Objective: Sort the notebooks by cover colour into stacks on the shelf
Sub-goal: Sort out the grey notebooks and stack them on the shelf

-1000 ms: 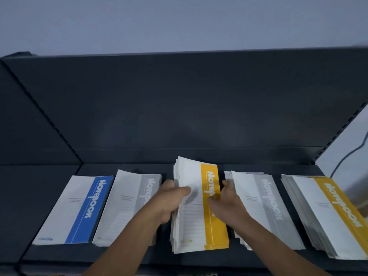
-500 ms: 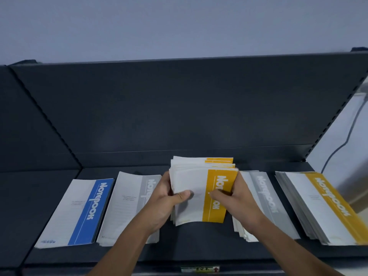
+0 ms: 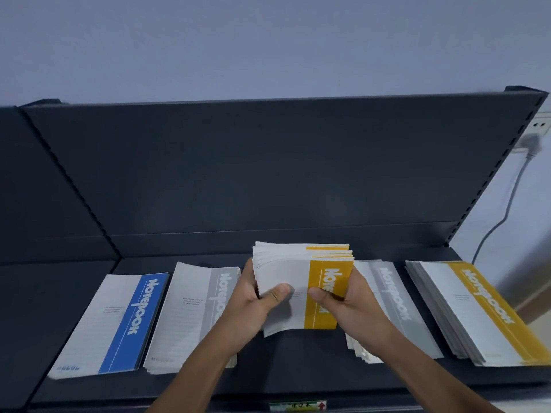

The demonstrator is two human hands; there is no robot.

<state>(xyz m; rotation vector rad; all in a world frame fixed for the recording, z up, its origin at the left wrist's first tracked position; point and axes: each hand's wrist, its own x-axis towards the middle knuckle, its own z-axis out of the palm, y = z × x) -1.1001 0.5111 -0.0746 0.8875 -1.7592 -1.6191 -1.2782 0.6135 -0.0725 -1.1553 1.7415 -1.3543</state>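
A thick bundle of notebooks (image 3: 301, 269) with a yellow-striped cover on top is lifted and tilted above the middle of the dark shelf (image 3: 298, 371). My left hand (image 3: 253, 302) grips its left side and my right hand (image 3: 343, 299) its right side, thumbs on the cover. Flat on the shelf lie a blue-striped stack (image 3: 119, 320) at the left, a grey-striped stack (image 3: 193, 311) beside it, another grey-striped stack (image 3: 393, 305) right of my hands, and a yellow-striped stack (image 3: 477, 311) at the far right.
The shelf's dark back panel (image 3: 268, 174) rises behind the stacks. An adjoining shelf bay (image 3: 44, 293) lies to the left. A wall socket with a plug and cable (image 3: 533, 144) is beyond the right upright. A price label (image 3: 298, 406) sits on the front edge.
The yellow-topped bundle went from lying flat on the shelf to being raised and tilted up between both hands. The view has shifted slightly.
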